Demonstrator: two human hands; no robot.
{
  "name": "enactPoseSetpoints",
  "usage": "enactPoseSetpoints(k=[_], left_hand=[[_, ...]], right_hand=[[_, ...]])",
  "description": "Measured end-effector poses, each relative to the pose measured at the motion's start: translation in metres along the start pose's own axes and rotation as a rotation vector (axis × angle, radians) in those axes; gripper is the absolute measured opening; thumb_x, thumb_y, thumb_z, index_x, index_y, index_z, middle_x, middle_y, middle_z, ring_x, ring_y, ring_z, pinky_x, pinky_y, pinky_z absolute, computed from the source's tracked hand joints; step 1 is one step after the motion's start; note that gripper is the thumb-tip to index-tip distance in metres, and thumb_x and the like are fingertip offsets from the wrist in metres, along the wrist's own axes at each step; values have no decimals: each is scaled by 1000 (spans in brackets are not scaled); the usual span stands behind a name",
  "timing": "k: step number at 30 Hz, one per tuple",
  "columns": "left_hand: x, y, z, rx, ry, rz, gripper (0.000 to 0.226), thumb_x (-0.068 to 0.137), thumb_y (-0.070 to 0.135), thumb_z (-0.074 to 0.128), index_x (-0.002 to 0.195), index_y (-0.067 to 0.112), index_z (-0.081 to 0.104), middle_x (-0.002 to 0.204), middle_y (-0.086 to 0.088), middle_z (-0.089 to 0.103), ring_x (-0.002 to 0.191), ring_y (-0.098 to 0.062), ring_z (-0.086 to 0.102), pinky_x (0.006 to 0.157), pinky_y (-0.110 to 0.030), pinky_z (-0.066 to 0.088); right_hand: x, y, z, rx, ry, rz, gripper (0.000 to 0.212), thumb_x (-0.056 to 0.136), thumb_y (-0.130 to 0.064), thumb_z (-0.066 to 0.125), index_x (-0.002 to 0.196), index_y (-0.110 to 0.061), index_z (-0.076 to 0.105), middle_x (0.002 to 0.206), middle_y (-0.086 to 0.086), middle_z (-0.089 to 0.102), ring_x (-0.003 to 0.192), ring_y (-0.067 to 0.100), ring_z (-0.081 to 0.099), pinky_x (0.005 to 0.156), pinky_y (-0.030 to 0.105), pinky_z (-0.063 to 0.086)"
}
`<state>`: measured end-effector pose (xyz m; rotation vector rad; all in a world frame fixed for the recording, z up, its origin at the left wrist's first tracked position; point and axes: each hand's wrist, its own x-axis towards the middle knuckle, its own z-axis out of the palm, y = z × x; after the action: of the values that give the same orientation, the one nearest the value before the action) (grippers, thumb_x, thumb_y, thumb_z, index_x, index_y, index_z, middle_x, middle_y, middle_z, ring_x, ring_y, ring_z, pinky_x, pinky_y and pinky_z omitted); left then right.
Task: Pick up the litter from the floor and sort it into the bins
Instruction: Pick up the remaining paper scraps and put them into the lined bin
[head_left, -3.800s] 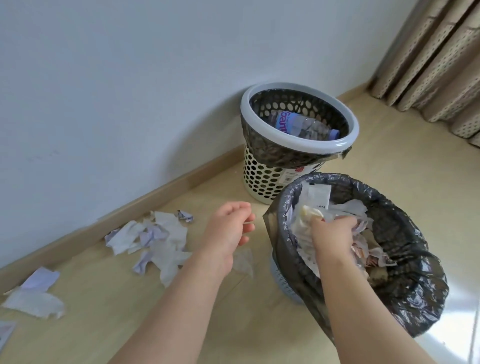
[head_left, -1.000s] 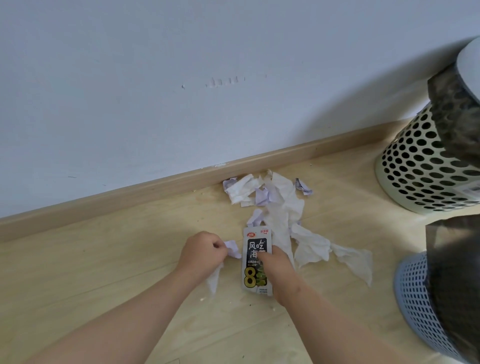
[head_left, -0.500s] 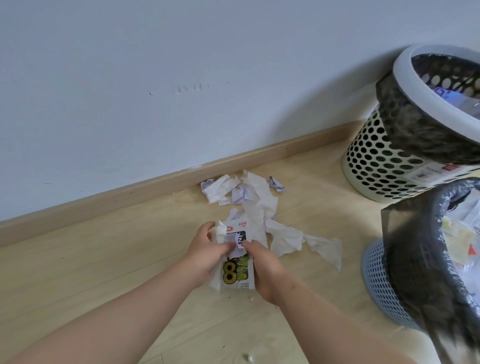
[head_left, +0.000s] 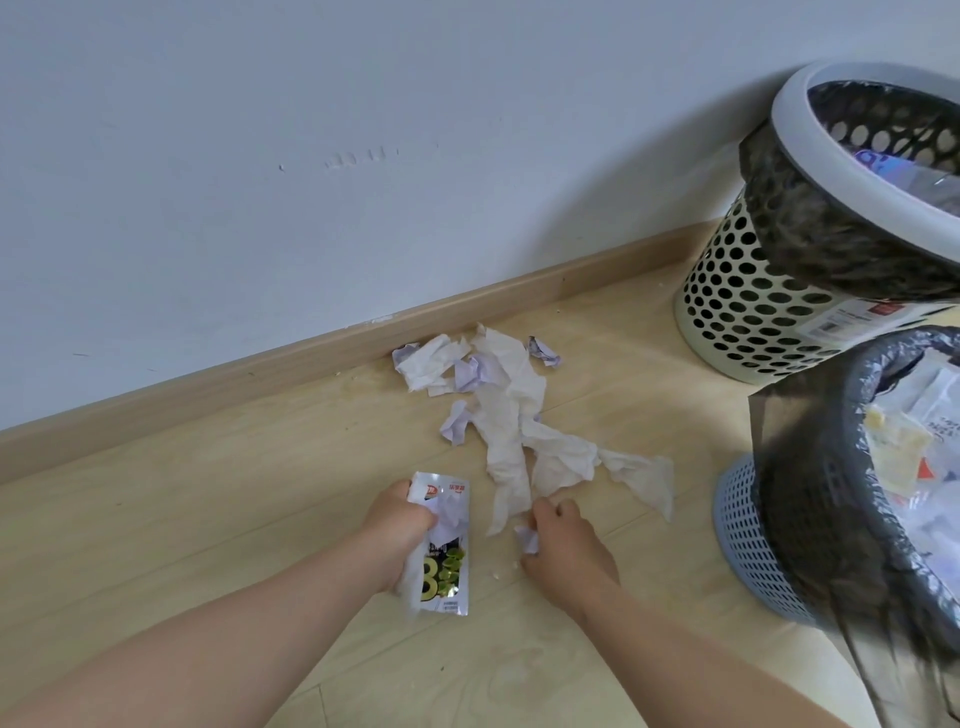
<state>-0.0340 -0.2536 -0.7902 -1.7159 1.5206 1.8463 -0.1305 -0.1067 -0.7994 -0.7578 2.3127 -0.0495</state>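
Two bare forearms (head_left: 208, 654) and hands (head_left: 400, 535)

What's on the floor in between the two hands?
Head view: the tail of a white tissue strip and a small paper scrap pinched by the right hand; the left hand grips a snack packet. Otherwise bare floor.

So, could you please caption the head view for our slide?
Left hand grips snack wrapper; right hand pinches paper scrap.

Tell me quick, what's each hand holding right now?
Left hand: closed, gripping the snack wrapper with some crumpled paper.
Right hand: closed, pinching a small paper scrap.
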Motion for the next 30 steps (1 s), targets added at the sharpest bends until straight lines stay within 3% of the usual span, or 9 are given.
enactPoseSetpoints(k=[3,6,8,11,15,19,23,26,30], left_hand=[[-3,-3,6,58,-25,11,27,83,-5,49,99,16,58,105,-17,64,98,-34,62,87,-42,51],[-3,2,12,95,-7,46,29,83,-3,47,103,13,59,106,-15,63,100,-33,60,87,-39,48],[-4,10,16,72,14,72,24,84,-2,48,96,15,60,101,-13,62,95,-30,60,82,-36,47],[-6,22,23,11,28,120,24,85,-1,49,87,21,57,96,-10,62,91,-30,60,77,-33,44],[-6,32,37,-35,37,152,33,85,-2,46,108,19,58,95,-6,61,84,-24,56,74,-31,42],[-9,38,53,20,25,184,46,85,-3,45,126,17,52,102,-5,59,80,-19,53,67,-28,40],[-16,49,69,263,14,239,45,87,-2,41,128,16,45,106,-6,53,88,-25,52,65,-26,38],[-21,55,76,297,48,229,42,89,0,40,128,14,45,118,-11,55,94,-27,52,71,-27,37],[-31,55,90,56,66,137,31,89,4,43,118,13,50,104,-8,57,81,-23,52,65,-27,38]], right_hand=[[1,1,2,75,-18,-1,26,97,-31,43,116,-14,43,115,7,43,102,26,53,76,32,43],[2,6,-2,85,-42,7,12,94,-29,48,88,-21,40,102,3,40,94,23,49,76,31,41],[1,12,-7,7,-49,14,23,93,-28,51,78,-24,34,103,4,43,99,24,51,74,30,38],[-2,24,-18,-100,167,-13,10,93,-29,50,97,-20,49,115,5,49,108,24,49,74,29,36],[10,47,-47,62,490,202,12,89,-32,56,93,-22,59,129,2,43,118,26,39,92,34,35],[27,64,-62,308,324,343,8,91,-27,56,86,-21,53,149,3,25,130,31,28,99,37,34],[24,63,-31,254,284,263,7,91,-17,51,84,-19,52,118,6,53,109,28,47,82,31,42],[18,54,-25,592,357,253,14,87,-10,56,76,-15,51,79,0,56,84,25,56,69,31,42],[8,34,-60,1144,463,265,20,87,-10,62,102,-17,52,93,1,57,75,12,54,61,24,41]])
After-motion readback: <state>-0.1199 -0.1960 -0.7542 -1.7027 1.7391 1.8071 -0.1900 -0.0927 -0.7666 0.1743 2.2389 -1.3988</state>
